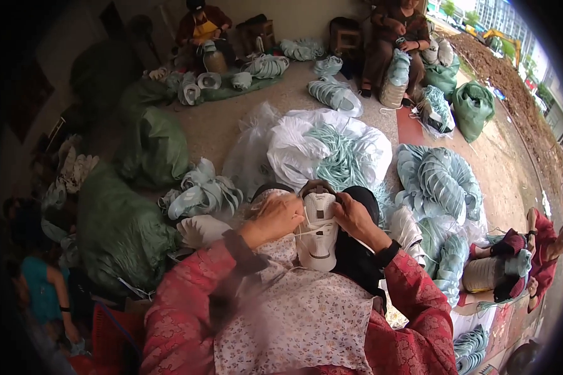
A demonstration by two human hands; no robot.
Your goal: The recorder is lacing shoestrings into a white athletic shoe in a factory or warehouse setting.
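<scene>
A white shoe upper [319,251] with a brown collar lies between my hands over my lap, its collar end away from me. White shoelace [308,230] crosses its front. At its left edge my left hand [274,217] is closed, with the shoelace running from its fingers. My right hand [358,219] is closed in a pinch against the upper's right edge; its fingertips hide what they grip. A floral apron [294,319] covers my lap. Just beyond the upper, a white plastic bag [294,147] holds a heap of pale green laces [341,156].
Bundled pale blue uppers [441,178] lie to the right, and more [204,190] to the left beside dark green sacks [119,231]. People sit working at the far left [203,28], far right [400,37] and right [547,250]. Another person [44,287] is at lower left.
</scene>
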